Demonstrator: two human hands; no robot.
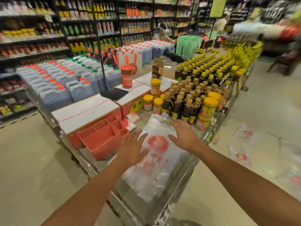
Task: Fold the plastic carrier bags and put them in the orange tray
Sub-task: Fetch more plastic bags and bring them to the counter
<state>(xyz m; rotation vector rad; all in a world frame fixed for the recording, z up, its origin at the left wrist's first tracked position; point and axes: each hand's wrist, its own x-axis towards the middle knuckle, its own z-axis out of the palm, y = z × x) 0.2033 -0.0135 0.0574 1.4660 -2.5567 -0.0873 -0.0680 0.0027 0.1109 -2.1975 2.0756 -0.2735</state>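
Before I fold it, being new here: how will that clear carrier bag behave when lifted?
Probably floppy: the carrier bag lies thin and wrinkled, drooping over the counter edge. Likely very light and slippery, so it may slide when pushed.

The carrier bag (156,144) is milky clear, with a round red print and fainter red lettering nearer. Left of it, the tray (102,139) is plain orange-red. The cartons (86,110) behind have white tops crossed by a thin red line, and orange-red sides. The jugs (53,88) at far left show dark blue-grey under orange or green caps. The jars (210,108) at right wear yellow lids, and the bottles (187,101) beside them are dark brown with tan caps. The loose bags (244,133) on the pale beige floor (32,160) carry red prints too.
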